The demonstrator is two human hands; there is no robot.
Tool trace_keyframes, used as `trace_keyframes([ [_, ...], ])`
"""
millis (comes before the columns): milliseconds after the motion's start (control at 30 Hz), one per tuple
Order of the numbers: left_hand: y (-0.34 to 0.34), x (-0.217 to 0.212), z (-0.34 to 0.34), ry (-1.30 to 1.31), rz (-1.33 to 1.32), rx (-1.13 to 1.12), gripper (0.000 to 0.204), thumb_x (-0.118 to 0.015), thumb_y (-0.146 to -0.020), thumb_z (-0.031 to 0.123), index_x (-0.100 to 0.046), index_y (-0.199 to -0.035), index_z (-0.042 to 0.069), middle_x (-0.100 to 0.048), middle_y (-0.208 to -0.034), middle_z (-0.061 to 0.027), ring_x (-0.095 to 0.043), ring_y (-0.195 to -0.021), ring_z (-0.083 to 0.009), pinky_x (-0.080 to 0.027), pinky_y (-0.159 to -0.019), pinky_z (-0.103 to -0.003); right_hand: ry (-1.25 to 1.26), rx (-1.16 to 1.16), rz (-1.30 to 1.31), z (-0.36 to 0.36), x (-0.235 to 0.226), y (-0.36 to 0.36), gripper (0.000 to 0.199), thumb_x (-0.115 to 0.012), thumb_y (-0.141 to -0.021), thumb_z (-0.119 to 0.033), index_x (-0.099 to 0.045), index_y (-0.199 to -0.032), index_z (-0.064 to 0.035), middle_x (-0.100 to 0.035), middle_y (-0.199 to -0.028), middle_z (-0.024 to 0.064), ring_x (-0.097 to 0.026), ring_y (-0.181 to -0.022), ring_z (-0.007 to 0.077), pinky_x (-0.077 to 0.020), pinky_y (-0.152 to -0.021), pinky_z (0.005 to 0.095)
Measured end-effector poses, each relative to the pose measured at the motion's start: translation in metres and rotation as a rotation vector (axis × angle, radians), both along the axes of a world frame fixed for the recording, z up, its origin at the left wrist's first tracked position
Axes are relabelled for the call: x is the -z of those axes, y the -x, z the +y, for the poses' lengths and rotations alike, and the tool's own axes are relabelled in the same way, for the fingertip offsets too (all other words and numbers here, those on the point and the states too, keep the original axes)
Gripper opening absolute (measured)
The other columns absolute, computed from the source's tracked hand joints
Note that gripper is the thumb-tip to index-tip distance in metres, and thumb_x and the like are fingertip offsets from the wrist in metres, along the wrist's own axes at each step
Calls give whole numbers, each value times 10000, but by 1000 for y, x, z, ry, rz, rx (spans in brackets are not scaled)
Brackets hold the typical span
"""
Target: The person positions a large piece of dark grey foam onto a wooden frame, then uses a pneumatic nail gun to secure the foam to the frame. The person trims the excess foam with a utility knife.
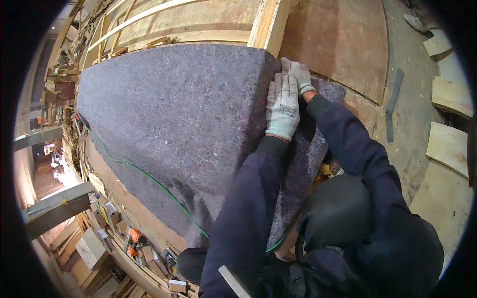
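Note:
A large sheet of grey-purple felt padding [179, 114] lies draped over a wooden frame. My left hand [283, 107], in a white work glove, lies flat on the felt at its right edge, fingers pointing up. My right hand [298, 73], also gloved, sits just above and behind it, pressing the felt at the corner where it folds down the frame's side. Both dark blue sleeves reach in from the lower right. Neither hand holds a tool.
A green hose [149, 179] runs across the felt's lower part. Pale wooden frame rails [263, 25] stand behind the felt. Plywood offcuts [447, 144] lie on the floor at right. Shelves at lower left carry boxes and an orange power tool [133, 241].

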State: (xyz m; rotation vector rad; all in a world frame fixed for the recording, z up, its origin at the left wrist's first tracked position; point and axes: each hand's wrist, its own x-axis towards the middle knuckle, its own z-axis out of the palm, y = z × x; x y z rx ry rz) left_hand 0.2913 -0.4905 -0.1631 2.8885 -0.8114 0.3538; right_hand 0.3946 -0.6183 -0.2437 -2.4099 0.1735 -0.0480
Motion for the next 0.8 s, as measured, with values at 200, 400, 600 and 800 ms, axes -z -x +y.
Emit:
trace_keyframes([
  [200, 19, 46, -3, 243, 186, -83, 703, -516, -916, 125, -324, -1570, -44, -302, -1645, -258, -282, -1536, -410, -194, -1264, -524, 197, 21, -93, 0, 17, 5, 288, -511, -1029, -309, -680, -1204, -156, -714, -921, 197, -681, -841, 423, -539, -711, 526],
  [400, 38, 89, 21, 125, 356, -120, 620, -469, -952, 163, -405, -1535, -38, -391, -1593, -252, -318, -1509, -397, -187, -1257, -541, 315, -52, -392, 21, 28, 2, 235, -486, -1028, -246, -675, -1126, -145, -738, -918, 162, -706, -833, 396, -555, -744, 528],
  [600, 31, 105, 21, 196, 645, -182, 524, -495, -941, 158, -537, -1428, -30, -542, -1441, -280, -473, -1374, -430, -290, -1211, -522, 265, -113, 37, 30, 47, -17, 245, -495, -1022, -264, -663, -1168, -161, -704, -1074, 207, -695, -1007, 370, -542, -817, 532],
  [800, 23, 113, 27, 526, 384, -174, 582, -516, -907, 53, -493, -1484, -23, -498, -1503, -290, -436, -1425, -431, -297, -1229, -480, 64, 9, -223, -17, -17, 29, 349, -517, -1016, -396, -701, -1017, -99, -727, -1021, 183, -670, -997, 421, -531, -858, 499],
])
